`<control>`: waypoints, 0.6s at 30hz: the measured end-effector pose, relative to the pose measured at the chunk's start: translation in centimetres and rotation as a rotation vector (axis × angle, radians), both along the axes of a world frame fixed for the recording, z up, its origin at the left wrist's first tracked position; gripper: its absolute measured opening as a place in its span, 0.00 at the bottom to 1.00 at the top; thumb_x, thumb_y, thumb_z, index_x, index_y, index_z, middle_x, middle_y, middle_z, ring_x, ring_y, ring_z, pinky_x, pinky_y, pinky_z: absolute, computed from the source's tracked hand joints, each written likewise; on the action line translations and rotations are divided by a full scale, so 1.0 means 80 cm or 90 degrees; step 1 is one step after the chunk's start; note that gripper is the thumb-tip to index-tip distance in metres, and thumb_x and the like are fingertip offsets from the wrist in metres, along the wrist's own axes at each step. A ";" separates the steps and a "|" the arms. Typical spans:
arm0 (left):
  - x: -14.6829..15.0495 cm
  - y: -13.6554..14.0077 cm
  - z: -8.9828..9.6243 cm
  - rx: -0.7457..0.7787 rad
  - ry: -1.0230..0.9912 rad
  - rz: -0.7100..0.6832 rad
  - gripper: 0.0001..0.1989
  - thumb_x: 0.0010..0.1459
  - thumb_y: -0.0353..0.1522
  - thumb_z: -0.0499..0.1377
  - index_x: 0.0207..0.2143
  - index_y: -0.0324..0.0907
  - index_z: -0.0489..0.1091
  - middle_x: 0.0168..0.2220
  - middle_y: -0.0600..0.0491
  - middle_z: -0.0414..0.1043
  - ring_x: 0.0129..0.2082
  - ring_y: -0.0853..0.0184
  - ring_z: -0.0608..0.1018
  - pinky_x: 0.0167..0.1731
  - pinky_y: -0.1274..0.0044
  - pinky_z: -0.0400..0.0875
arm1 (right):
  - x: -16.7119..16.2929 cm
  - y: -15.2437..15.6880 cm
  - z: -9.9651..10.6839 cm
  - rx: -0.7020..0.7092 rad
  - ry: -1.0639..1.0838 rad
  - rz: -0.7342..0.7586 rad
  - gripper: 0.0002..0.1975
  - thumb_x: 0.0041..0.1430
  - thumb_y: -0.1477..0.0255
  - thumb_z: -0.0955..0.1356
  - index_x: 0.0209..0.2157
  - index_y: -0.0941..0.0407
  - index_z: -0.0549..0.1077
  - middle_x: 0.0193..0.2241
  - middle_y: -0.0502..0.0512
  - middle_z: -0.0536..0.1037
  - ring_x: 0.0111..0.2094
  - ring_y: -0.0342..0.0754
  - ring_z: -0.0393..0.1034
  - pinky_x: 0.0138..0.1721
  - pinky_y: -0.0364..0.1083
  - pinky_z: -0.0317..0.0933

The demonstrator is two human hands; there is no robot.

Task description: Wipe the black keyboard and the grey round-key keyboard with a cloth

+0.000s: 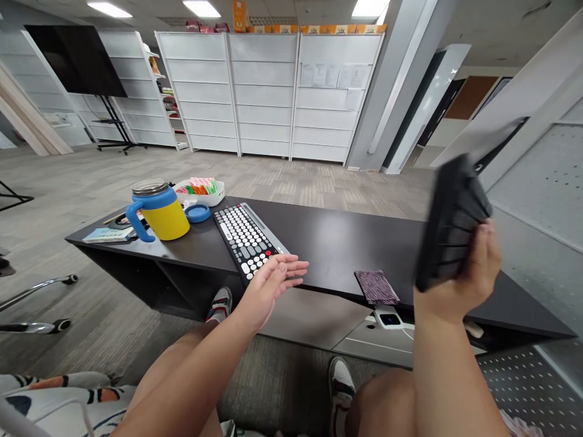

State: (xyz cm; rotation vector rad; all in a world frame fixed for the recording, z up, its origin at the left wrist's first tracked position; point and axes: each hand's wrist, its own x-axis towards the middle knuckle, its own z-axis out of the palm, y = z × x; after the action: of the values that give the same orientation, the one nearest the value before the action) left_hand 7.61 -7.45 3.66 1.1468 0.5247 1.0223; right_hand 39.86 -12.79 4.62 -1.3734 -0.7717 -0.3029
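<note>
In the grip of your right hand (pixel 473 276), a blurred black object (pixel 446 224) is raised. Your left hand (pixel 271 284), fingers extended, is by the keyboard's (pixel 246 233) near end; beyond it, leftward, stand a mug (pixel 168 215), contents hidden, and a white basket (pixel 218 193) holding colourful packets (pixel 203 187).

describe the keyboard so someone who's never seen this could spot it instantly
Find the long dark table. On it, right of the yellow-and-blue mug, a keyboard lies at a slant, its near end partly hidden by the left hand. Rounded white and grey keys, with a red one near that hand, set it apart from the mug and white tray.
</note>
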 end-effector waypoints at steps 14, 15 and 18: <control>0.001 -0.016 -0.002 -0.081 -0.078 -0.038 0.38 0.55 0.58 0.69 0.60 0.46 0.74 0.59 0.41 0.78 0.62 0.48 0.77 0.61 0.61 0.71 | -0.073 0.023 -0.019 -0.108 -0.465 0.195 0.25 0.74 0.72 0.63 0.63 0.31 0.74 0.67 0.42 0.72 0.69 0.54 0.64 0.73 0.63 0.50; 0.000 -0.018 -0.002 -0.111 -0.093 -0.012 0.37 0.55 0.58 0.69 0.58 0.45 0.75 0.57 0.41 0.79 0.62 0.47 0.77 0.60 0.59 0.73 | -0.080 0.025 -0.020 -0.112 -0.494 0.206 0.26 0.74 0.73 0.63 0.64 0.30 0.72 0.67 0.42 0.72 0.69 0.54 0.64 0.72 0.63 0.51; -0.006 -0.023 0.007 -0.185 -0.101 0.052 0.34 0.55 0.52 0.72 0.57 0.44 0.75 0.55 0.41 0.81 0.59 0.45 0.79 0.58 0.57 0.75 | -0.098 0.029 -0.024 -0.129 -0.553 0.223 0.30 0.73 0.74 0.64 0.66 0.27 0.68 0.67 0.41 0.72 0.69 0.54 0.64 0.72 0.63 0.51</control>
State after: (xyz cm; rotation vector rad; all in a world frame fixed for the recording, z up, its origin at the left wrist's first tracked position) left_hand 7.13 -9.28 4.21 0.7859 0.5747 1.0584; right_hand 32.01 -10.43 2.73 -1.2421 -1.7785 -0.5636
